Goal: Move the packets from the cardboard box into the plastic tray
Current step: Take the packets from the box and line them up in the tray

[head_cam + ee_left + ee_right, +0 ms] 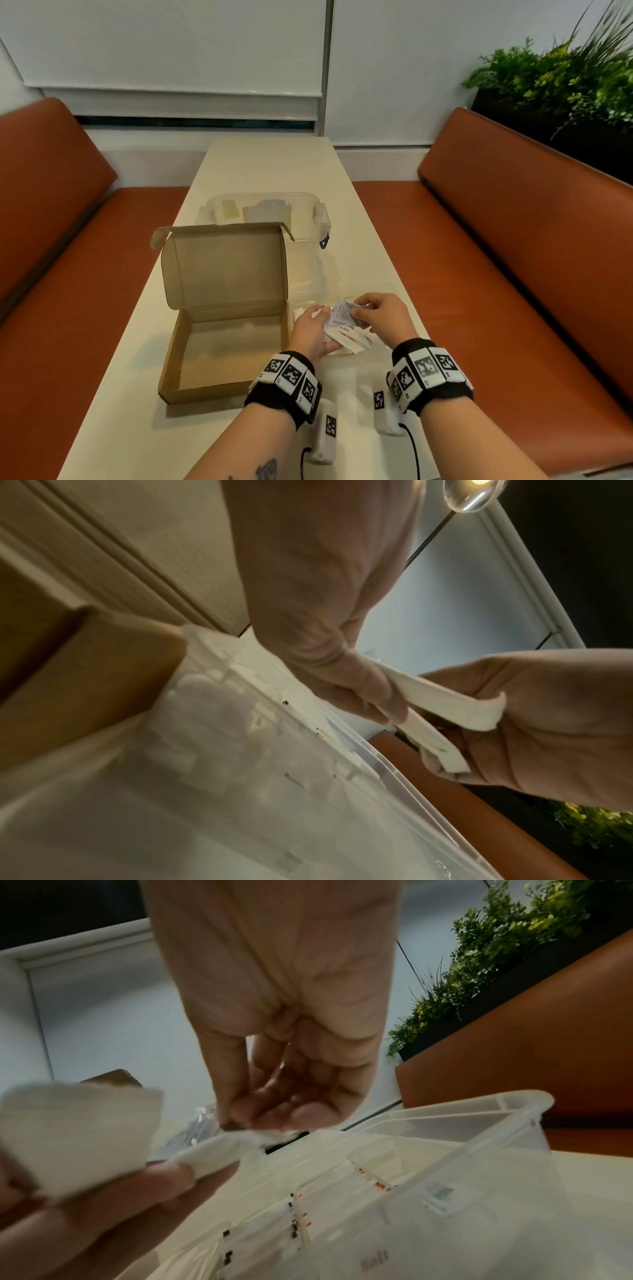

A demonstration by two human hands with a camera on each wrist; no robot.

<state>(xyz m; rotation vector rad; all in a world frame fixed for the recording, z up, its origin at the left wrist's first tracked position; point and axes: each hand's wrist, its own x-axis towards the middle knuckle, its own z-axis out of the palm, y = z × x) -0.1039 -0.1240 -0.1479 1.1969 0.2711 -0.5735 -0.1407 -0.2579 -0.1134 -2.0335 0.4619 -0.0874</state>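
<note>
The brown cardboard box (171, 359) lies open left of my hands, and no packets show inside it. To its right the clear plastic tray (445, 1115) holds several white packets (349, 339). Both hands hover over the tray. My left hand (320, 313) grips a small bundle of white packets (428, 702). My right hand (358, 313) pinches the end of one printed packet (342, 311) from that bundle. In the right wrist view the right hand's fingertips (274, 1118) close on a packet's corner (240, 1139), with the left hand's fingers (154, 1177) below.
A clear lidded storage bin (308, 212) stands behind the box on the narrow cream table (274, 164). Orange benches (513, 274) flank both long sides. A planter with green plants (565, 75) sits behind the right bench.
</note>
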